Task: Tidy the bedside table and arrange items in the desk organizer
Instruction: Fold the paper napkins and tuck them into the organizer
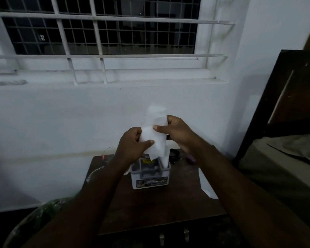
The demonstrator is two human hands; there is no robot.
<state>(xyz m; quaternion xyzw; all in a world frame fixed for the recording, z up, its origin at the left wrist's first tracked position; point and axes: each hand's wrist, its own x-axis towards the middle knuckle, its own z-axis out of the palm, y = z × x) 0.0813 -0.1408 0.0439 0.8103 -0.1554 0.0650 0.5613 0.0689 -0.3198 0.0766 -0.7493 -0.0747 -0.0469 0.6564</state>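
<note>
Both hands hold a white sheet of paper (155, 138) in the air at the centre of the frame, just above the desk organizer (150, 173) that stands on the dark wooden worktop (168, 203). The left hand (131, 147) pinches the paper's lower left edge between thumb and fingers (132, 131); the right hand (175, 133) pinches its upper right edge the same way. The paper is curled loosely into a rough tube, its long axis close to upright, the top leaning slightly toward the upper right and the ragged lower end pointing down at the organizer. It looks very light, thin and floppy, easy to crease or tear, so it is best held by the edges with a soft grip and kept rolled. Another white sheet (207, 185) lies at the worktop's right edge.
</note>
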